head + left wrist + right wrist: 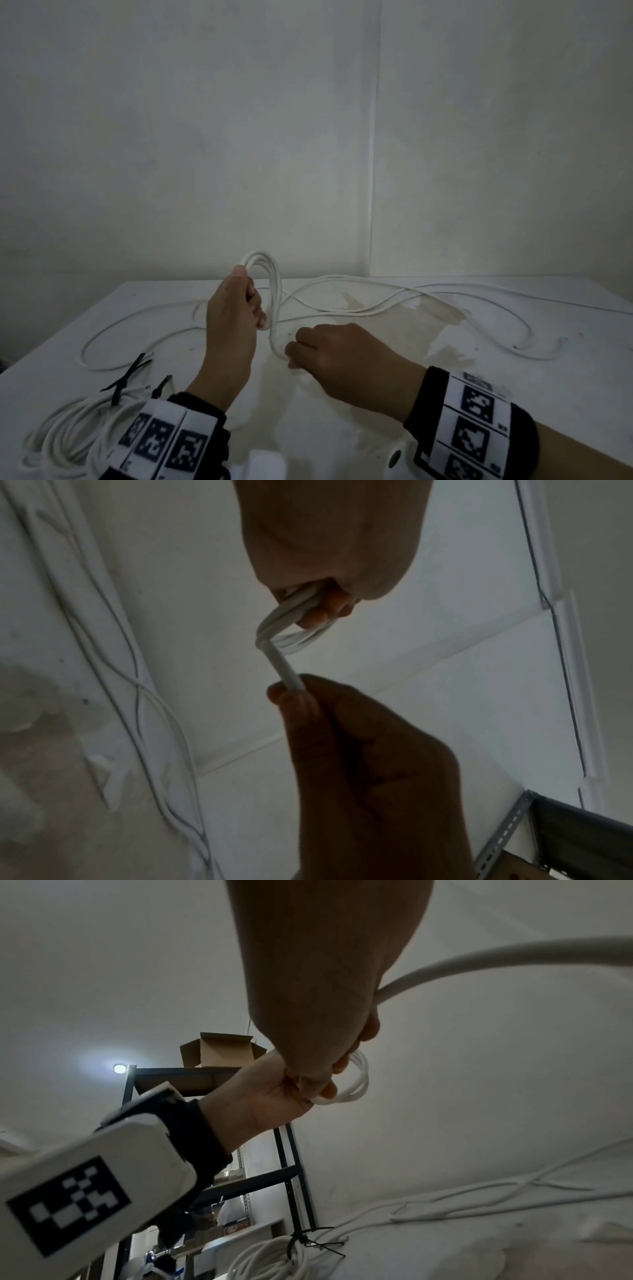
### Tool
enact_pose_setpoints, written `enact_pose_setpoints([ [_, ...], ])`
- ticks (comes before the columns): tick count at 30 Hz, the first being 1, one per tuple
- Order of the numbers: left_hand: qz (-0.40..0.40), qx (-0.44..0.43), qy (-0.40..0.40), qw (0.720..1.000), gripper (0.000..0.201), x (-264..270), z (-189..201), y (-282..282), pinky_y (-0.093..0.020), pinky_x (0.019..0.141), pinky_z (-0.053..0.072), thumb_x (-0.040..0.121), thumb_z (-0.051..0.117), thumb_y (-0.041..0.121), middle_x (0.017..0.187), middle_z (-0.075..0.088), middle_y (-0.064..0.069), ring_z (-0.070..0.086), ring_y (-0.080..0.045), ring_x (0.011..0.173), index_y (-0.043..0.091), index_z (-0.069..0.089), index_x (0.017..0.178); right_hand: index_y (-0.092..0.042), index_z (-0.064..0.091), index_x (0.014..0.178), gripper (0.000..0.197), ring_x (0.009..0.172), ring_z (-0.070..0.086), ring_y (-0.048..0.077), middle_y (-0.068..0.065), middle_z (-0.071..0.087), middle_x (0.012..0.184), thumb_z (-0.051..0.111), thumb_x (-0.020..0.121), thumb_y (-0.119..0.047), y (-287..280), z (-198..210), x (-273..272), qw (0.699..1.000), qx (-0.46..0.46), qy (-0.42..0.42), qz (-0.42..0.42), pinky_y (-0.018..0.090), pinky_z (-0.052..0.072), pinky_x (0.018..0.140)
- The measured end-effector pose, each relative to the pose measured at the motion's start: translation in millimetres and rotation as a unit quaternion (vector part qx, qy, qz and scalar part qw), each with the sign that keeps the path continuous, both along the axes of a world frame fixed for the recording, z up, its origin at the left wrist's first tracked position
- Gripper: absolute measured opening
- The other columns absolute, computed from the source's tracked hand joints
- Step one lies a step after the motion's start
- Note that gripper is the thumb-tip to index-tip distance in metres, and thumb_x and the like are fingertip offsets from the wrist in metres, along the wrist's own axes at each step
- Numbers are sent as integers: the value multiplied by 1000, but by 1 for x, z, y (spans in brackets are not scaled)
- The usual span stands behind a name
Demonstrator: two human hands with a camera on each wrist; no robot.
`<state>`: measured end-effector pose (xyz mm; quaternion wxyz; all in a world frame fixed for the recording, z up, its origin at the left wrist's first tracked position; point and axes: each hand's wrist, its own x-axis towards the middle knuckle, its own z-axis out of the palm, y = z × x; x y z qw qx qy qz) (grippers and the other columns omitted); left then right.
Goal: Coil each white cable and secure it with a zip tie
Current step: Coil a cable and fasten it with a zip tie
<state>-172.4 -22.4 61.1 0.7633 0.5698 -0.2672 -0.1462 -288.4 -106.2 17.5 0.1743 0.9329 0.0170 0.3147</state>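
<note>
My left hand (248, 298) is raised over the white table (513, 394) and grips a small bundle of white cable loops (265, 265) that stands upright. The same loops (291, 615) pass through its curled fingers in the left wrist view. One strand drops from the loops to my right hand (296, 353), which pinches it low near the tabletop; this strand (286, 672) is taut between the hands. The rest of the white cable (394, 301) trails loose across the table to the right. Black zip ties (126, 377) lie at the front left.
A bigger coil of white cable (68, 431) lies at the front left corner, with a black tie (301, 1240) on it. A stain marks the table's middle. A dark metal shelf (286, 1150) with a cardboard box (222, 1050) stands to the left. A wall closes the table's far edge.
</note>
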Motion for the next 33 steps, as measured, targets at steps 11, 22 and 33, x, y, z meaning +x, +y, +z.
enact_pose_setpoints([
  [11,-111,101,-136,979,38,-21,-19,2,-14,40,38,99,33,22,48,49,4,45,-9,43,10,47,66,-13,63,70,9,56,53,17,2,60,67,62,79,-13,-6,20,2,991,4,-61,115,26,42,46],
  [22,-288,143,18,947,43,-25,-10,11,-18,35,26,98,29,31,39,34,2,21,-7,28,10,39,62,-9,67,82,34,60,54,16,4,62,73,47,87,-36,-51,39,-13,956,258,-127,63,34,47,51],
  [33,-266,141,-5,954,41,-30,0,13,-17,35,24,94,39,32,41,24,3,17,-7,31,13,33,58,-10,62,89,31,71,55,15,4,64,81,38,94,-29,-37,28,-16,880,463,-89,60,27,42,67],
])
